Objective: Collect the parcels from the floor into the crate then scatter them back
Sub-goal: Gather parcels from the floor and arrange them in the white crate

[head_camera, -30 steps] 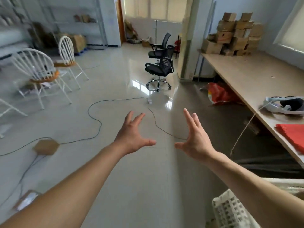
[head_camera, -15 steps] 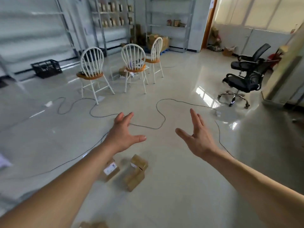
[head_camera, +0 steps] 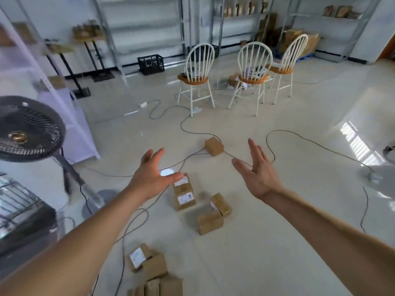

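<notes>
Several brown cardboard parcels lie scattered on the pale floor. One parcel (head_camera: pixel 214 146) sits alone farther off on a cable. A labelled pair (head_camera: pixel 183 194) lies just below my left hand (head_camera: pixel 152 175), which is held out with spread fingers and holds nothing. Another pair (head_camera: pixel 213 216) lies in the middle of the floor. More parcels (head_camera: pixel 147 261) are piled near the bottom edge. My right hand (head_camera: pixel 257 171) is raised, palm inward, fingers straight and empty. No white crate shows in this view.
A black standing fan (head_camera: pixel 27 129) is at the left. Three white chairs (head_camera: pixel 197 75) stand ahead. Cables (head_camera: pixel 299 135) snake across the floor among the parcels. A black crate (head_camera: pixel 151 64) sits by metal shelving at the back wall.
The view has swung left, away from the table and white crate, across the chairs to the parcels and fan. Both hands stay stretched out and empty.
</notes>
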The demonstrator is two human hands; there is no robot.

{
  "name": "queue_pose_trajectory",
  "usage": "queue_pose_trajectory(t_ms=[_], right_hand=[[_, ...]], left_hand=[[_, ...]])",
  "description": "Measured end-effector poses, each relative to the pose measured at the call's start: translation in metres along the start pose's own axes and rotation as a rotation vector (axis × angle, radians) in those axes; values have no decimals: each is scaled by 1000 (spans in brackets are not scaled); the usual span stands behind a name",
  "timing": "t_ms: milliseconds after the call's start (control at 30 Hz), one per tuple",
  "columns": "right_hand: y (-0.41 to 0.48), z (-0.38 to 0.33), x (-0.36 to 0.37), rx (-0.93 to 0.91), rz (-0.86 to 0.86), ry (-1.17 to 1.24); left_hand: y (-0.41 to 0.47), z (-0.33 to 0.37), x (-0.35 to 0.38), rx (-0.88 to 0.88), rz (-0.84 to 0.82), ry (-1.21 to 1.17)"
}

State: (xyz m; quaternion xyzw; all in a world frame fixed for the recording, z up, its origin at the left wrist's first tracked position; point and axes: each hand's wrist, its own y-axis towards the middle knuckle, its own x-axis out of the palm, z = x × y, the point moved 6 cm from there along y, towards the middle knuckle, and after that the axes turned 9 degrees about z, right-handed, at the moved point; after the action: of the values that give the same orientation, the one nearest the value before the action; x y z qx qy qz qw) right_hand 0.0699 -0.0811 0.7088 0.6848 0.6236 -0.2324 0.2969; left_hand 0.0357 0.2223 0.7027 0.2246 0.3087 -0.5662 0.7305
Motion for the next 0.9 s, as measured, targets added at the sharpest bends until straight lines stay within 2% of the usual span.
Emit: queue_pose_trajectory(t_ms=[400,633,900], right_hand=[[53,7,36,-97,-103,-15],[103,39,67,-22,-137,-73],[153,110,133,188,-212,-143]], left_hand=[[17,-28,24,-186,106,-48],[80,-61,70,-257,57,-130],[156,-105,157,-372,-117,-137]])
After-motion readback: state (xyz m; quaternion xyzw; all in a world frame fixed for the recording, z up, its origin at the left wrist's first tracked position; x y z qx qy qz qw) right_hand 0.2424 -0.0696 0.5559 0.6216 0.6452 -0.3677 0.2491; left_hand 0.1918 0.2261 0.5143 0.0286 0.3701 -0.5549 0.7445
